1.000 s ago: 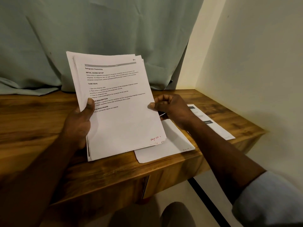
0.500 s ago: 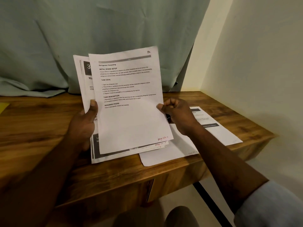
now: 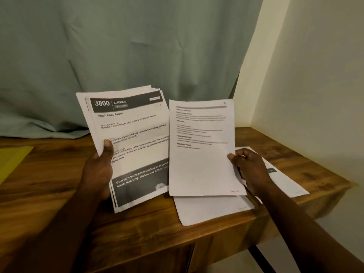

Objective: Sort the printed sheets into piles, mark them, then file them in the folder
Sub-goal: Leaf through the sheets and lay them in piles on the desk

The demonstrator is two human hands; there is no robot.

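Above desk (image 3: 49, 196), L hand (image 3: 96, 170) grips sheet stack (image 3: 136, 133), R hand (image 3: 251, 168) pinches one sheet (image 3: 201, 166); yellow folder (image 3: 11, 162) at left

Wooden table (image 3: 39, 184) beneath left fingers (image 3: 108, 148) and right fingers (image 3: 239, 154). Creased grey-green curtain (image 3: 118, 46) beyond fingertips, hem resting on tabletop. Cream wall (image 3: 315, 95) right of right fingers. Dark floor strip (image 3: 261, 259) below right fingers.

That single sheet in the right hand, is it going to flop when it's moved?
Likely floppy: the single sheet is thin paper, and the right hand pinches only one edge. It stands nearly flat now, so it is probably very light and may bend if swung fast.
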